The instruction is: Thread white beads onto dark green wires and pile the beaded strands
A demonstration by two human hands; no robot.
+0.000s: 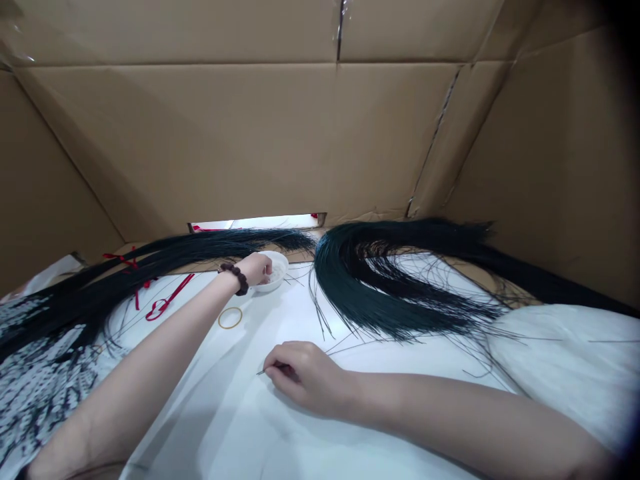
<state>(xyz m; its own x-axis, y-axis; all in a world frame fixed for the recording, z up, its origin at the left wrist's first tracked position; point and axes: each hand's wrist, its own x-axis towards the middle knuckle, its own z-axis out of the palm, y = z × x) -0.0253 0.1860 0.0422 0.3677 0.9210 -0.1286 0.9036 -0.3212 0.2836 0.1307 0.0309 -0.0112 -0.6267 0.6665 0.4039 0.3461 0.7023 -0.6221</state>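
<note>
While the left hand (257, 269) dips into the bowl (276, 268), the right hand's (300, 373) grip pinches a strand (261, 372).

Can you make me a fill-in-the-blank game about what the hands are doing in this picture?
1. The left hand reaches into a small white ____ at the back of the table.
2. A yellow rubber band lies on the white table, just below the ____ wrist.
3. The right hand pinches a thin dark ____ against the table.
4. The walls around the table are made of ____.

Missing words: bowl; left; strand; cardboard
</note>
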